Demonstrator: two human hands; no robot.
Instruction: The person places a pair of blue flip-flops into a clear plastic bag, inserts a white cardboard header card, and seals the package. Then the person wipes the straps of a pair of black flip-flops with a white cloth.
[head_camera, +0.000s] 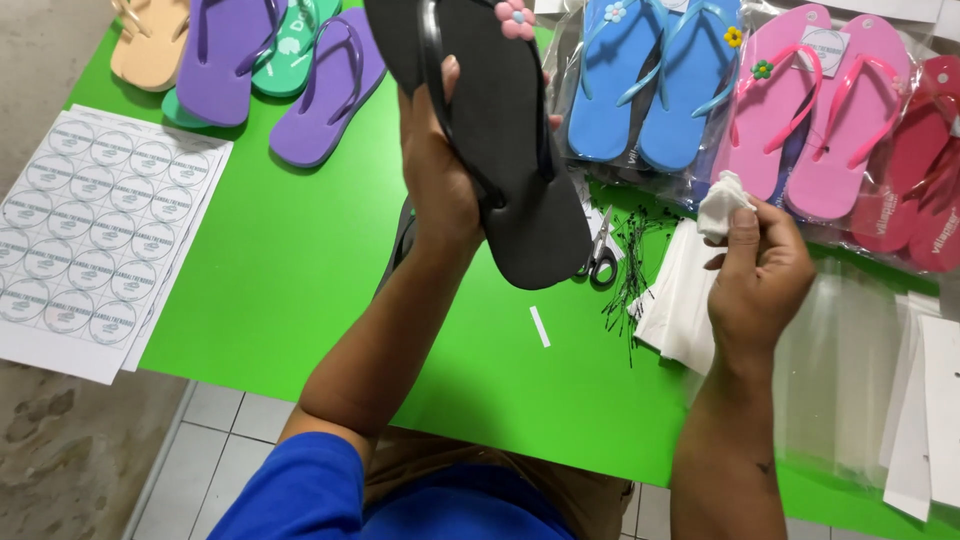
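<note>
While left hand grips black flip-flop at 12 o'clock, right hand pinches crumpled white cloth at 3 o'clock.

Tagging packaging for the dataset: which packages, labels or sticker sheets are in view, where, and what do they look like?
Sticker sheet: left table edge, white sheets with rows of round labels.
Bagged blue flip-flops: top centre-right, clear bag, flower charms.
Bagged pink flip-flops: right of blue, clear bag, round white tag on top.
Bagged red flip-flops: far right, clear bag.
Empty clear bags: right, on green table.
</note>
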